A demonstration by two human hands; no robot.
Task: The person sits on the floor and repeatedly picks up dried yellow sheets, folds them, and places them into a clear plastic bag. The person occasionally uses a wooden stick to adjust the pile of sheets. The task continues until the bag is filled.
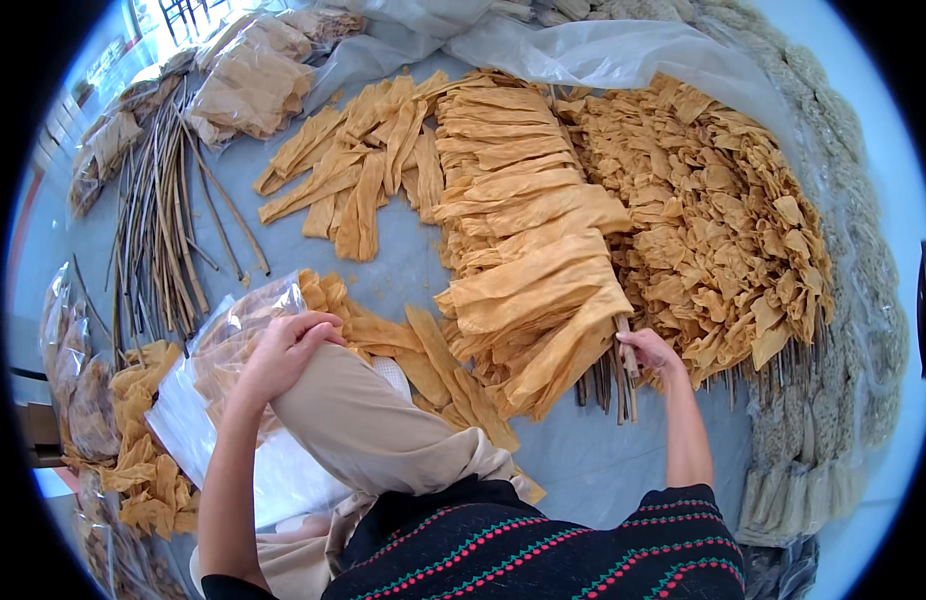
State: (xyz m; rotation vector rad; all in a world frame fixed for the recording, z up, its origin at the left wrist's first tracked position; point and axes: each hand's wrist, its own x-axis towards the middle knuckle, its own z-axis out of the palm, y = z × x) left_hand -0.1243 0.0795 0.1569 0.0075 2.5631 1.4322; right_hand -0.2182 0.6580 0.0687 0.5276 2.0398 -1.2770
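My right hand (649, 351) grips the near end of a thin wooden or bamboo stick (628, 356). Pale orange strips that look like tofu skin (538, 292) hang folded over the sticks in a long row reaching away from me. On my bent knee, covered by beige trousers (358, 405), rests my left hand (292, 352), empty. Loose flat strips (440, 375) lie just beyond that knee. To the right of the row, a broad heap of crumpled strips (703, 225) sits on more sticks, whose dark ends poke out at the near side.
Bare sticks (162, 217) lie bundled at the left. Strips (365, 165) are scattered on the grey floor (403, 247). Clear plastic bags (245, 82) stand far left; another bag (245, 345) lies beside my knee. Plastic sheeting (613, 52) and pale bundles (853, 247) border the right.
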